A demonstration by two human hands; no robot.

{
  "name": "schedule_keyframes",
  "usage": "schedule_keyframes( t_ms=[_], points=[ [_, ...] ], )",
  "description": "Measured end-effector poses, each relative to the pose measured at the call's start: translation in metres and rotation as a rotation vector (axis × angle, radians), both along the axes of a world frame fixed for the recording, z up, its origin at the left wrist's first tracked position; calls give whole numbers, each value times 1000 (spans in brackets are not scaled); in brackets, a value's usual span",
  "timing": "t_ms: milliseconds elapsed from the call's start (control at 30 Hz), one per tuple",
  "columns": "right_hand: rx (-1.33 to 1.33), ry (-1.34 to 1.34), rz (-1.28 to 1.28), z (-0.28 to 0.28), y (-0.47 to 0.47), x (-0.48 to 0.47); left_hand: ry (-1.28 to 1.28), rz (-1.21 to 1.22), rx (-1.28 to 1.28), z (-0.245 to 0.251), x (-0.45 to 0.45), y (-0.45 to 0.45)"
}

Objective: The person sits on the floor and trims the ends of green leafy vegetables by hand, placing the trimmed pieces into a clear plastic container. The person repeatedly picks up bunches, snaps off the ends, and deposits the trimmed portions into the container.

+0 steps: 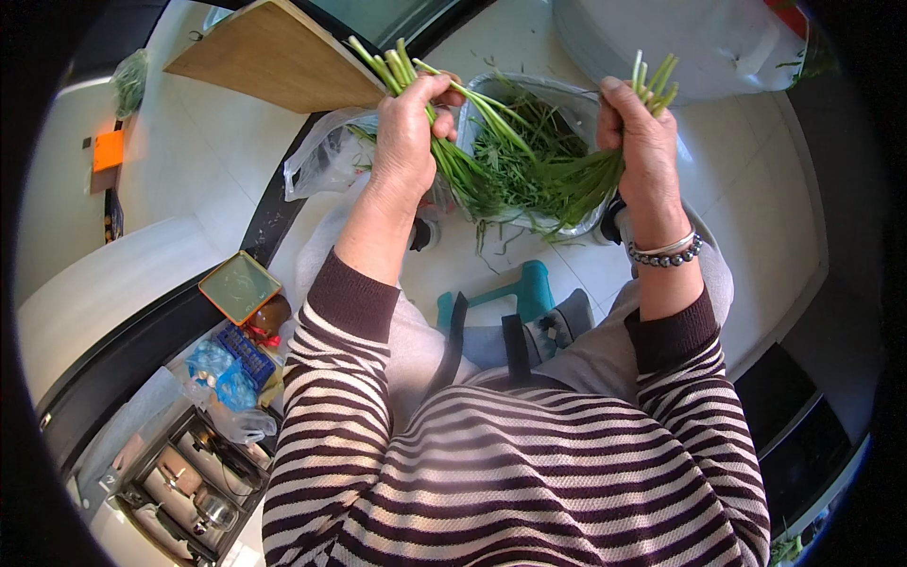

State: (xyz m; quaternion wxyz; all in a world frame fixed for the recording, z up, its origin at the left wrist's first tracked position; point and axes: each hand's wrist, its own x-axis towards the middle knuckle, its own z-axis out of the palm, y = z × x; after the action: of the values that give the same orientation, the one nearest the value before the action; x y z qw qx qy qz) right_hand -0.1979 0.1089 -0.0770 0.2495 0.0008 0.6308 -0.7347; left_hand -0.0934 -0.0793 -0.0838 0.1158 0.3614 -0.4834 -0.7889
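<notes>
My left hand [411, 131] grips a bunch of green leafy stems [460, 173], with the pale cut ends sticking out above the thumb. In my right hand [641, 135] is a second bunch of stems [592, 181], its cut ends pointing up past my fist. The leafy ends of both bunches hang down over a bin lined with clear plastic [464, 127]. Loose green trimmings [542, 127] fill much of that bin. It stands on the floor between my feet, and the hanging leaves hide part of its contents.
A wooden board [276, 60] leans at the upper left, near a clear plastic bag [319, 159]. A large white tub [623, 42] stands at the upper right. Beneath me is a teal stool [533, 290]. A compartmented drawer organizer [191, 482] and blue bag [220, 372] lie at lower left.
</notes>
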Motion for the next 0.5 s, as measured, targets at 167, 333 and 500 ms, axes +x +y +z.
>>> schedule_keyframes(
  t_ms=[167, 333, 500],
  points=[
    [17, 64, 11, 5, 1, 1, 13, 113, -6, -3, 0, -10],
    [20, 44, 45, 6, 12, -10, 17, 96, -77, -1, 2, -13],
    [393, 274, 350, -4, -7, 12, -23, -107, -90, -2, -2, 10]
  ],
)
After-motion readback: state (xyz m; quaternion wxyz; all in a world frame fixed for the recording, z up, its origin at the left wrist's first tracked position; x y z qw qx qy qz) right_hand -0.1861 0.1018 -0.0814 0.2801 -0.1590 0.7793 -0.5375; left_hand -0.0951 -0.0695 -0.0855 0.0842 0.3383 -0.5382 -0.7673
